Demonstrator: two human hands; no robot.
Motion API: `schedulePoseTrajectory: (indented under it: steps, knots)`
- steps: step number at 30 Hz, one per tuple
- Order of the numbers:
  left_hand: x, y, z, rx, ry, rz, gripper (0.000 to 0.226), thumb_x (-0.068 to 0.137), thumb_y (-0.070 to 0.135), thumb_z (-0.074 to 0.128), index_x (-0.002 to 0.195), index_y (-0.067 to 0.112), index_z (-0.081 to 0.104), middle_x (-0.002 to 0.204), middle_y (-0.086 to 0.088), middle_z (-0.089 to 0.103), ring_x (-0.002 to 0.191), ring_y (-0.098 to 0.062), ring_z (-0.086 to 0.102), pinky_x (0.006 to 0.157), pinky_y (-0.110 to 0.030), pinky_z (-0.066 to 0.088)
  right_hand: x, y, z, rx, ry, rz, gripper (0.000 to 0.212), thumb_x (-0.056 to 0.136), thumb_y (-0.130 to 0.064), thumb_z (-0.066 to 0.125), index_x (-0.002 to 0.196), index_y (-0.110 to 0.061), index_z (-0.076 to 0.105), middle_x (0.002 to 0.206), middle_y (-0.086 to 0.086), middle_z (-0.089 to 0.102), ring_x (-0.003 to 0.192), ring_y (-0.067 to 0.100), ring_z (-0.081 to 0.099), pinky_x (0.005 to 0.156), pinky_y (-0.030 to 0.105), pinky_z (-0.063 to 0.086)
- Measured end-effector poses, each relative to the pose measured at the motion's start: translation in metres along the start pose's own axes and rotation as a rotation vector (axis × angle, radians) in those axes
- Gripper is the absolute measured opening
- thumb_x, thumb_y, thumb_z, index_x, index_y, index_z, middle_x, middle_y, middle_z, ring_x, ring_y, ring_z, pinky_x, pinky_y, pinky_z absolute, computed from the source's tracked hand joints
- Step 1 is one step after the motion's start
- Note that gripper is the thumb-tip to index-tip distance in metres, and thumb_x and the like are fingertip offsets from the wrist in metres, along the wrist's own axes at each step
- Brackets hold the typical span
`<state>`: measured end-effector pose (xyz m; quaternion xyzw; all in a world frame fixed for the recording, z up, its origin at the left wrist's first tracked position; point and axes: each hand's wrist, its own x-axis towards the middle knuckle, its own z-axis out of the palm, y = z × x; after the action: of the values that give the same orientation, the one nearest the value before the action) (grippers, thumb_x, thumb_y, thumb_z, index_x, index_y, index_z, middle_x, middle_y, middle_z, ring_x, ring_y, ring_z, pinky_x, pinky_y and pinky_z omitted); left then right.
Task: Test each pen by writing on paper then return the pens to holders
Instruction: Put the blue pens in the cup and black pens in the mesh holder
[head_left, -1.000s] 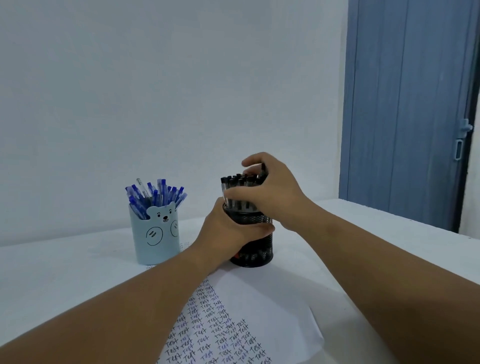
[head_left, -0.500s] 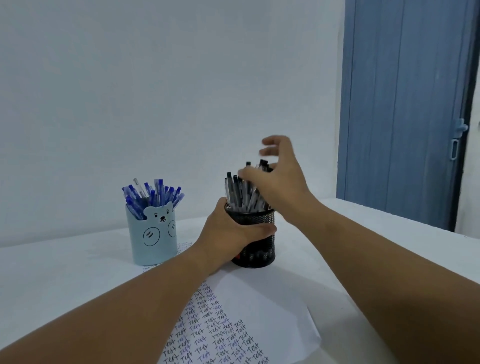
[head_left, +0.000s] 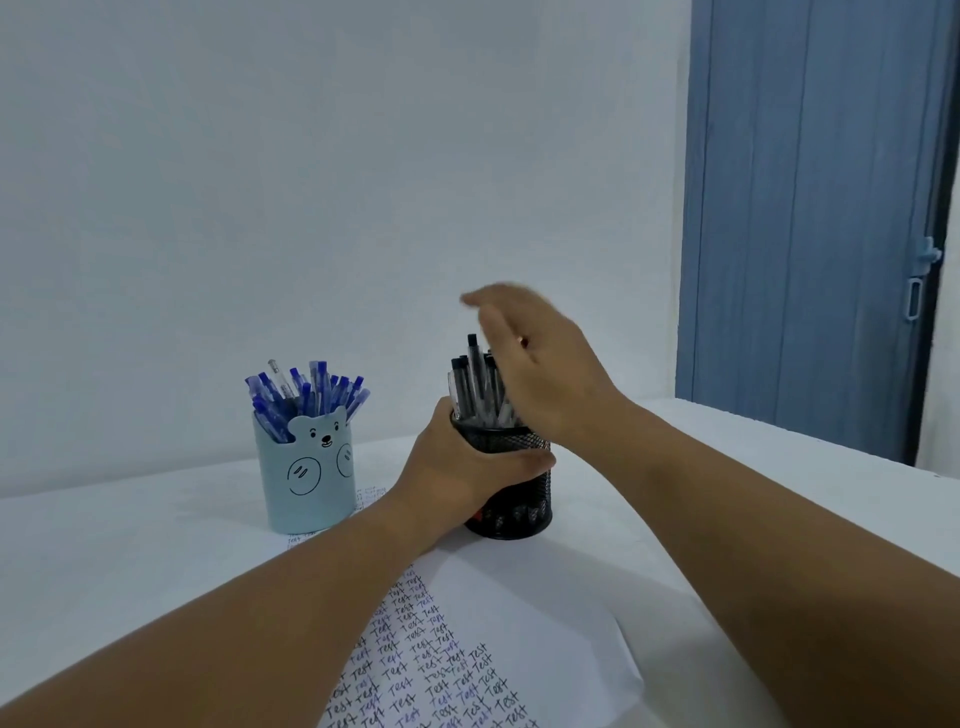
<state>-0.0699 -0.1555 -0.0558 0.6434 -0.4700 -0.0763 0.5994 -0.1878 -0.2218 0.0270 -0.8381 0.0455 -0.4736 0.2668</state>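
Paper, a white sheet lined with handwritten "Test" rows, lies limp before the black wire-mesh holder; pale blue bear-faced holder of blue pens stands left of it; left hand wraps the mesh wall; right hand, fingers straight and together, hovers over the clear black-capped pens, light, slick, best pinched at the cap; white table; blue door far right.

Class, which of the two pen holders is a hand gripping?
The black mesh holder: the left hand grips it. The pale blue bear holder stands untouched beside it.
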Motion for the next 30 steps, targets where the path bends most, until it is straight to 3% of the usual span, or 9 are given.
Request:
schedulePoseTrajectory:
  steps: [2,6,10,13,16,18,24,27,30]
  knots:
    - [0.0,0.001,0.0,0.009,-0.01,0.003,0.082,0.051,0.048,0.096,0.121,0.025,0.061,0.108,0.005,0.075,0.1,-0.014,0.073,0.092,-0.044,0.058,0.004,0.003,0.002,-0.23,-0.133,0.049,0.034,0.105,-0.039,0.041,0.11,-0.02,0.069,0.106,-0.004,0.071,0.102,0.017,0.062,0.096,0.041,0.05]
    - [0.0,-0.001,-0.001,-0.01,0.003,-0.013,0.082,0.051,0.047,0.096,0.121,0.025,0.06,0.109,0.005,0.075,0.101,-0.014,0.072,0.092,-0.043,0.057,0.005,0.005,0.003,-0.255,0.022,-0.108,0.027,0.098,-0.04,0.059,0.119,-0.027,0.069,0.131,-0.011,0.061,0.12,0.01,0.056,0.101,0.038,0.047]
    - [-0.002,0.005,0.0,0.03,0.005,0.034,0.075,0.054,0.044,0.096,0.118,0.027,0.061,0.106,0.006,0.075,0.1,-0.011,0.072,0.091,-0.042,0.058,0.001,0.004,0.003,-0.253,-0.104,-0.134,0.025,0.097,-0.039,0.058,0.087,-0.022,0.073,0.089,-0.009,0.07,0.088,0.012,0.063,0.081,0.042,0.053]
    - [-0.002,0.007,0.0,0.058,0.004,0.064,0.063,0.06,0.035,0.093,0.114,0.028,0.061,0.103,0.006,0.075,0.099,-0.011,0.072,0.09,-0.042,0.058,0.002,0.005,0.005,-0.312,-0.095,-0.164,0.015,0.09,-0.037,0.066,0.101,-0.028,0.07,0.1,-0.015,0.069,0.095,0.009,0.062,0.088,0.038,0.051]
    - [-0.001,0.009,0.001,0.101,0.029,0.058,0.078,0.051,0.05,0.089,0.119,0.028,0.058,0.101,0.01,0.074,0.096,-0.005,0.071,0.087,-0.036,0.057,0.003,-0.003,0.011,-0.422,-0.064,-0.269,0.041,0.091,-0.047,0.062,0.13,-0.035,0.062,0.121,-0.013,0.068,0.111,0.014,0.063,0.103,0.043,0.042]
    - [-0.001,0.01,0.002,0.15,0.042,0.051,0.081,0.047,0.054,0.083,0.119,0.03,0.057,0.098,0.012,0.073,0.091,0.001,0.069,0.081,-0.028,0.055,0.004,-0.004,0.016,-0.456,-0.069,-0.287,0.038,0.088,-0.044,0.066,0.124,-0.032,0.067,0.113,-0.011,0.072,0.104,0.016,0.065,0.1,0.044,0.044]
    - [-0.002,0.004,0.0,0.082,0.072,-0.051,0.078,0.045,0.055,0.094,0.108,0.025,0.06,0.097,0.007,0.075,0.089,-0.01,0.073,0.083,-0.04,0.061,0.004,-0.004,0.005,-0.314,0.008,-0.095,0.011,0.089,-0.019,0.058,0.099,-0.023,0.061,0.084,-0.012,0.06,0.08,0.013,0.058,0.076,0.035,0.049]
    - [-0.005,0.009,0.003,0.083,0.094,-0.034,0.083,0.043,0.057,0.093,0.113,0.028,0.058,0.102,0.008,0.074,0.095,-0.011,0.072,0.088,-0.041,0.059,0.001,0.002,0.001,-0.341,-0.147,-0.045,0.02,0.097,-0.042,0.054,0.105,-0.03,0.068,0.106,-0.015,0.067,0.101,0.01,0.06,0.09,0.039,0.051]
    - [-0.011,0.016,0.004,0.071,0.171,0.0,0.08,0.042,0.056,0.093,0.108,0.03,0.057,0.099,0.01,0.074,0.091,-0.009,0.072,0.082,-0.037,0.06,0.001,0.0,0.002,-0.227,-0.051,-0.067,0.031,0.102,-0.046,0.045,0.117,-0.032,0.069,0.14,-0.013,0.054,0.131,0.013,0.047,0.105,0.04,0.041]
